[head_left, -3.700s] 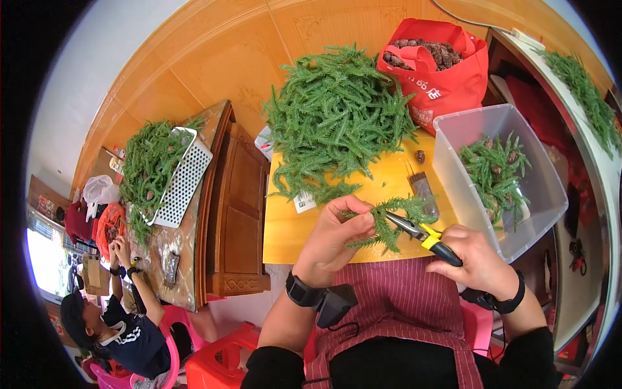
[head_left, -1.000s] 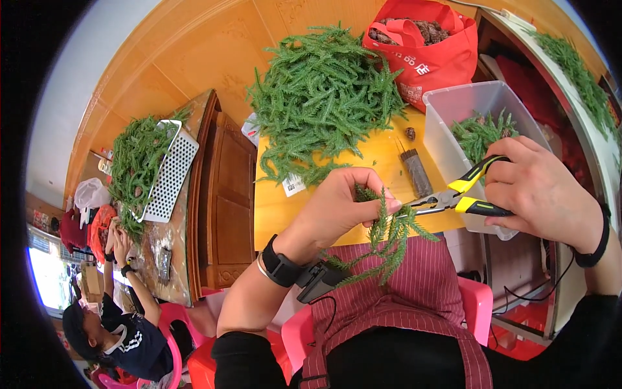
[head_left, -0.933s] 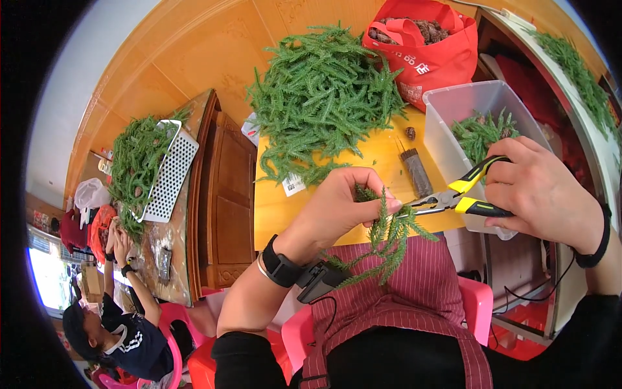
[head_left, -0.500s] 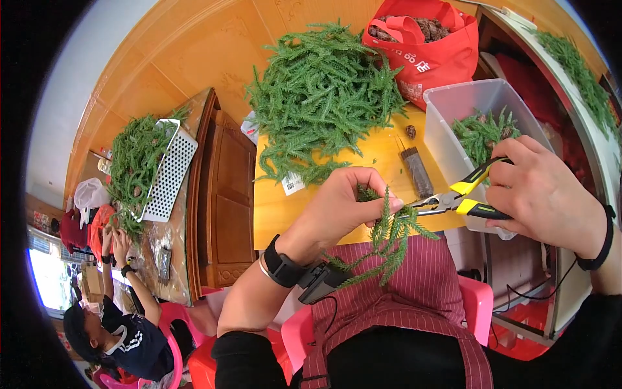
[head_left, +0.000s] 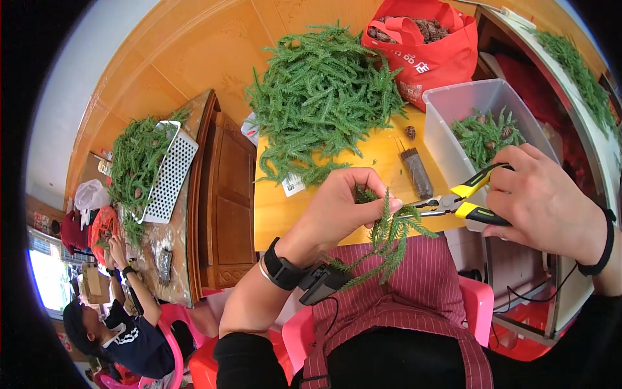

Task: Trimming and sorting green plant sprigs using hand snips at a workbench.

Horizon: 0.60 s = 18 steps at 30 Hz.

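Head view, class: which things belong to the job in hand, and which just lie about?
In use: left hand holding green sprig; right hand holding pliers.
Lying about: green pile, clear bin, red bag, white basket.

Green sprig (head_left: 389, 236) against maroon pinstriped apron (head_left: 414, 305). Yellow-and-black handles on pliers (head_left: 466, 201). Yellow bench (head_left: 291, 207) under green pile of sprigs (head_left: 321, 97). Red bag (head_left: 427, 48), clear bin (head_left: 453, 123), white perforated tray (head_left: 170, 175), pink chair (head_left: 476, 305), black wristband (head_left: 280, 267).
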{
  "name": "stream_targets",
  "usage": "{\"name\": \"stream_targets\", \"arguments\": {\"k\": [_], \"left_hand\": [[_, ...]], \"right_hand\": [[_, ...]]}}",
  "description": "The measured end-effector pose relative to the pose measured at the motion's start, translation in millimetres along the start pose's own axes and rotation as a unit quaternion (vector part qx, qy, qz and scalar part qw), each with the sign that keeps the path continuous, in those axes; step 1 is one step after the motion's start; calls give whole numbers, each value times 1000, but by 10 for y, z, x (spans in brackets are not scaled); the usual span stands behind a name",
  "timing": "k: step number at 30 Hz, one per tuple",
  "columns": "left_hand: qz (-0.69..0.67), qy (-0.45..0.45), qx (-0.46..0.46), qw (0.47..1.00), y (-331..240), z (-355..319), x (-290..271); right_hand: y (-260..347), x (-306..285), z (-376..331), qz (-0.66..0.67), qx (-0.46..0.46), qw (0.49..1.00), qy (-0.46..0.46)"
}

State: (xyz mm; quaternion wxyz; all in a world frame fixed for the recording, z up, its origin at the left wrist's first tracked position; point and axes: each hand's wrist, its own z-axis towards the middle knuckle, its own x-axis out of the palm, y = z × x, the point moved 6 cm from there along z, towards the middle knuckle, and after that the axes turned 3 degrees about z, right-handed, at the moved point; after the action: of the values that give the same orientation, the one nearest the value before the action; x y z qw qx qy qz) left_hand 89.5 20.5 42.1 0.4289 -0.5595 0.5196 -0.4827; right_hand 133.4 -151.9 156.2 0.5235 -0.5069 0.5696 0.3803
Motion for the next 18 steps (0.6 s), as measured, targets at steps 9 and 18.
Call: {"name": "stream_targets", "arguments": {"k": [9, 18], "left_hand": [[6, 4, -3, 1000, -27, -21, 10], [-21, -2, 1, 1000, 45, 11, 2]], "right_hand": [[2, -61, 12, 11, -21, 1000, -16], [54, -89, 8, -9, -18, 999, -31]]}}
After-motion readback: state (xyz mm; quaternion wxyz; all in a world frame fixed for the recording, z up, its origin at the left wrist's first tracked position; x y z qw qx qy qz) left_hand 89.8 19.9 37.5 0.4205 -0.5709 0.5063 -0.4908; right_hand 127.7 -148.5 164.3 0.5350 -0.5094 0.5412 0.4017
